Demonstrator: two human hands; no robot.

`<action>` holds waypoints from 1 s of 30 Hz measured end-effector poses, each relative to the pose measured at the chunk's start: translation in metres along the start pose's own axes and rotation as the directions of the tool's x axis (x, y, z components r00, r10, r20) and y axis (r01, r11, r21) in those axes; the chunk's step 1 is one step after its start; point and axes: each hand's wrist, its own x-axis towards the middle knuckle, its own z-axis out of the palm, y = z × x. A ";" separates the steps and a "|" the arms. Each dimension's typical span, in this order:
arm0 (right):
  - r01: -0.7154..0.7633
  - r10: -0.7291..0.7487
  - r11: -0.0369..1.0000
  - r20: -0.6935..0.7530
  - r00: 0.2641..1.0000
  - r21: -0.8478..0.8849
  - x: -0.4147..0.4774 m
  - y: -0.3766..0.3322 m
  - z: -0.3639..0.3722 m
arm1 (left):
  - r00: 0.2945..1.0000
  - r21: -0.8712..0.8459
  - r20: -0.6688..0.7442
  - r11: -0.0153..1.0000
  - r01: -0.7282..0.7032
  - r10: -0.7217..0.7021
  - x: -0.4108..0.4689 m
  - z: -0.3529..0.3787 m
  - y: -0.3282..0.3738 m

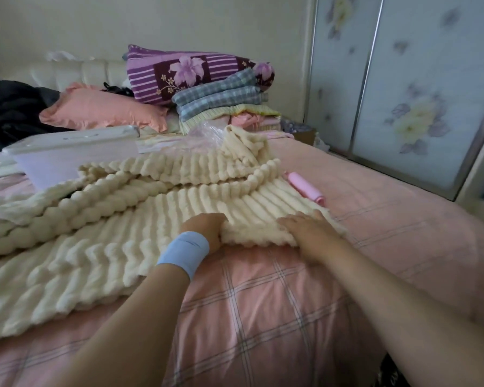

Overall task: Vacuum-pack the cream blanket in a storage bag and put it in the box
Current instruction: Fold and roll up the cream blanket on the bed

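Note:
The cream ribbed blanket (pixel 140 219) lies spread and partly folded across the pink checked bed (pixel 263 317). My left hand (pixel 207 230), with a light blue wristband, grips the blanket's near edge, fingers curled into the fabric. My right hand (pixel 305 230) lies flat on the same edge a little to the right, fingers spread on the pile. A crumpled clear plastic storage bag (pixel 207 132) sits behind the blanket. A white storage box (pixel 76 155) with its lid stands at the back left. A pink hand pump (pixel 305 188) lies to the right of the blanket.
Folded bedding and a purple flowered pillow (pixel 196 71) are stacked at the head of the bed, beside a pink pillow (pixel 101 110). Dark clothing (pixel 9 107) lies at far left. Sliding wardrobe doors (pixel 403 79) stand along the right side.

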 end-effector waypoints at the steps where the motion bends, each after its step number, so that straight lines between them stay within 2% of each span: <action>1: -0.017 0.017 1.000 -0.059 0.998 0.002 0.000 0.006 0.003 | 0.999 0.004 0.037 1.000 -0.015 0.015 0.001 0.003 0.004; 3: 0.013 -0.004 0.997 -0.112 0.994 0.082 0.001 0.017 0.010 | 0.992 0.068 0.117 0.996 -0.062 0.054 0.002 0.014 0.018; 5: 0.042 -0.027 0.984 -0.090 0.996 0.170 0.000 0.021 0.011 | 0.990 0.124 0.106 0.986 -0.108 0.095 0.004 0.021 0.028; 8: 0.119 -0.102 0.987 -0.155 0.983 0.106 0.001 0.020 0.003 | 0.996 0.115 0.013 0.990 -0.085 0.084 0.003 0.007 0.027; 10: 0.146 -0.139 0.989 -0.204 0.969 0.017 -0.002 0.019 -0.011 | 0.999 0.059 0.031 0.997 -0.046 0.045 -0.003 -0.006 0.022; 12: 0.087 -0.099 0.994 -0.201 0.974 -0.068 -0.012 0.020 -0.024 | 0.996 0.038 0.082 0.998 -0.040 0.037 -0.009 -0.017 0.021; 15: -0.052 0.046 0.988 -0.046 0.998 -0.147 -0.036 0.022 -0.040 | 0.983 0.038 0.163 0.995 -0.092 0.085 -0.019 -0.025 0.038; 17: -0.120 0.138 0.984 0.140 0.980 -0.132 -0.053 0.021 -0.046 | 0.966 0.030 0.214 0.987 -0.156 0.147 -0.033 -0.022 0.059; 20: -0.199 0.209 0.978 0.424 0.881 -0.070 -0.073 0.014 -0.055 | 0.925 0.018 0.315 0.973 -0.230 0.213 -0.052 -0.011 0.080; 22: -0.309 0.154 0.935 0.590 0.793 0.172 -0.078 0.006 -0.054 | 0.885 -0.033 0.408 0.972 -0.231 0.224 -0.062 -0.011 0.078; 23: -0.291 0.075 0.916 0.595 0.800 0.276 -0.081 -0.001 -0.057 | 0.860 -0.085 0.457 0.973 -0.213 0.228 -0.067 -0.015 0.074; 26: -0.223 0.027 0.877 0.419 0.908 0.426 -0.070 -0.024 -0.070 | 0.818 -0.331 0.509 0.938 -0.102 0.269 -0.088 -0.033 0.049; 28: -0.097 -0.059 0.859 0.286 0.957 0.502 -0.054 -0.052 -0.072 | 0.880 -0.445 0.409 0.895 -0.037 0.240 -0.100 -0.038 0.026; 30: 0.019 -0.150 0.795 0.165 0.975 0.607 -0.050 -0.089 -0.075 | 0.957 -0.383 0.256 0.923 -0.027 0.134 -0.109 -0.041 0.001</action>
